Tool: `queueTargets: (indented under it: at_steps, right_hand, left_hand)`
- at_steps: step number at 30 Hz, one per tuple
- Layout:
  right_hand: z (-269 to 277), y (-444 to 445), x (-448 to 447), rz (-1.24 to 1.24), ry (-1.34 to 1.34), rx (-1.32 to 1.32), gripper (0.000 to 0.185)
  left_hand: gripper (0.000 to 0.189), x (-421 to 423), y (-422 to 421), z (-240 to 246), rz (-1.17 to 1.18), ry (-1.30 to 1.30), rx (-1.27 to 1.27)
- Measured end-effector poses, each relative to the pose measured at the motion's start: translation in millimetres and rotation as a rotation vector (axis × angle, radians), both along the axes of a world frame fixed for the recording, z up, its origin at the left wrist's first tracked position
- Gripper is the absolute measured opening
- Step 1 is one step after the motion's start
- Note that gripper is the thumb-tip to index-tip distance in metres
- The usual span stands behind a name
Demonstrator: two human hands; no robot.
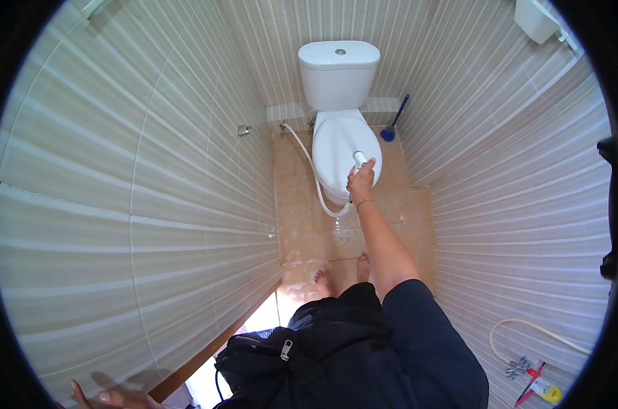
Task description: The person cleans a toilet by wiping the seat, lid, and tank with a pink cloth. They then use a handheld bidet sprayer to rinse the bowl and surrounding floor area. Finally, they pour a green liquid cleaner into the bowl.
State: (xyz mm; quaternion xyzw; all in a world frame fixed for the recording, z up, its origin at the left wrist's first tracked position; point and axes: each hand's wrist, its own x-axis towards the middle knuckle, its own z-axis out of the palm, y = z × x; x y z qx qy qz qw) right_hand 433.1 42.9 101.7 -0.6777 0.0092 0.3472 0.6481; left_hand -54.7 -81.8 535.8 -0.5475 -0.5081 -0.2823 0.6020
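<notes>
My right hand (pixel 360 183) grips a white handheld bidet sprayer (pixel 359 155) above the closed lid of a white toilet (pixel 334 133). A white hose (pixel 306 150) loops from a wall valve (pixel 283 129) at the left of the toilet and curves up to my grip. Water or foam wets the floor below the hose. At the bottom left edge, part of my left hand (pixel 130 399) shows beside the tiled wall, fingers apart and nothing seen in it. Whether it touches the wall I cannot tell.
A blue toilet brush (pixel 389 134) leans in the far right corner. A chrome fitting (pixel 244 131) juts from the left wall. At lower right hang a tap (pixel 517 367) with a pale hose, and a yellow-and-white bottle (pixel 546 390). My bare feet (pixel 322 278) stand on wet tan tiles.
</notes>
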Motion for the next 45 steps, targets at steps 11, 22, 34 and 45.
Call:
queueTargets:
  at_steps: [11,22,34,45]
  right_hand:
    - [85.3,52.7,39.4,0.063,-0.183,0.209,0.080]
    - [69.3,45.3,136.1,-0.125,0.060,0.369,0.077]
    - [15.6,2.1,49.9,0.367,0.223,0.104,0.035]
    - [-73.4,-30.7,142.4,0.508,0.536,0.081,0.052]
  left_hand:
    - [0.033,-14.5,-3.4,11.5,-0.013,0.229,0.013]
    - [0.035,5.6,26.8,0.9,-0.040,0.115,-0.012]
    - [0.084,373.8,153.3,-374.1,-0.910,-1.054,-1.948]
    - [0.043,457.4,148.6,-438.0,-0.823,-1.204,-1.950]
